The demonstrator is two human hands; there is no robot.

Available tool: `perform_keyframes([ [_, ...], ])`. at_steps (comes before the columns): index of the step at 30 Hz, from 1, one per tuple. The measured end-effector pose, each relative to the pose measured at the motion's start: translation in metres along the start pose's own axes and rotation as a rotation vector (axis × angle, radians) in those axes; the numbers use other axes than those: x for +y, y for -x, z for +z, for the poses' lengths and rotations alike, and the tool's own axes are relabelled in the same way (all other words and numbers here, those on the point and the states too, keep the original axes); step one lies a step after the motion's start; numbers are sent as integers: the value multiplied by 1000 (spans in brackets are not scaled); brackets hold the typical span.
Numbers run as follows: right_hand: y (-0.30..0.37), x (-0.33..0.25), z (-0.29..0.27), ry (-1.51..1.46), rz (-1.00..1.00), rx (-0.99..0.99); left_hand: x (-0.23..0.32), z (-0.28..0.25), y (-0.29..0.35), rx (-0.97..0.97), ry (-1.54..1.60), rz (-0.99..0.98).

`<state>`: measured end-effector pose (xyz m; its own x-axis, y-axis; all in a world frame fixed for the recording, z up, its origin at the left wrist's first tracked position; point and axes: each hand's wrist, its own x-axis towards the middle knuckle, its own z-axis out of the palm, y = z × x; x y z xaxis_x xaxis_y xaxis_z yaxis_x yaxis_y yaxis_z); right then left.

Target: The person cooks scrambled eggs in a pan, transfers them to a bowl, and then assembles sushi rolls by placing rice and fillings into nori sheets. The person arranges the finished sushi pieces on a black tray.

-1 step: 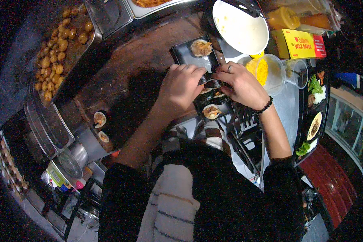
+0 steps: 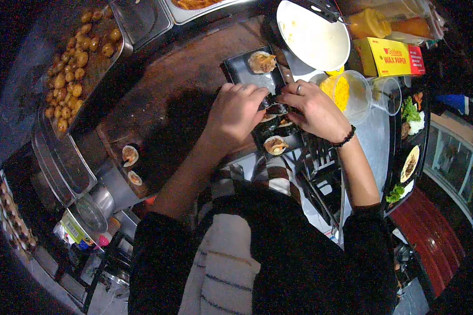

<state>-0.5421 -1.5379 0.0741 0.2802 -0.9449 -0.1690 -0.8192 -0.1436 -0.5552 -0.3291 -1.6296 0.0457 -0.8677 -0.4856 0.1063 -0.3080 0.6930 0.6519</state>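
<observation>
A black rectangular plate (image 2: 235,67) lies ahead of me, holding slices of rice roll wrapped in dark seaweed. One end slice (image 2: 262,62) with filling poking out sits at its far end, and another slice (image 2: 275,145) is at the near end. Between them, my left hand (image 2: 235,113) and my right hand (image 2: 316,111) close in from both sides on dark roll slices (image 2: 276,109). Their fingertips curl around these slices and partly hide them. Two more slices, one (image 2: 130,155) farther and one (image 2: 135,178) nearer, rest at the board's left end.
The plate overlaps a brown board (image 2: 189,68). A knife handle (image 2: 287,75) shows beside my right fingers. Farther right are a white pan (image 2: 315,44), a clear tub of yellow shreds (image 2: 341,94) and a yellow-red box (image 2: 386,56). At left, a metal tray (image 2: 125,47) holds small brown round pieces.
</observation>
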Motion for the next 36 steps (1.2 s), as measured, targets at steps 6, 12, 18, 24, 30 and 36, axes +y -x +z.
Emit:
perform_keyframes([
  [6,-6,5,-1,-17,0,-12,-10,0,-7,-24,4,49],
  [12,-7,7,-2,20,-12,-26,-9,-2,-10,-69,-60,21],
  [18,-1,11,-9,47,52,-80,-4,-3,-6,-11,-115,-22],
  [24,-4,-34,-45,-28,150,116,8,-38,26,218,138,-109],
  [30,-65,-106,14,-22,-10,224,11,-83,156,428,201,-713],
  [36,-164,-201,98,-68,-378,-143,-56,-81,287,755,180,-1114],
])
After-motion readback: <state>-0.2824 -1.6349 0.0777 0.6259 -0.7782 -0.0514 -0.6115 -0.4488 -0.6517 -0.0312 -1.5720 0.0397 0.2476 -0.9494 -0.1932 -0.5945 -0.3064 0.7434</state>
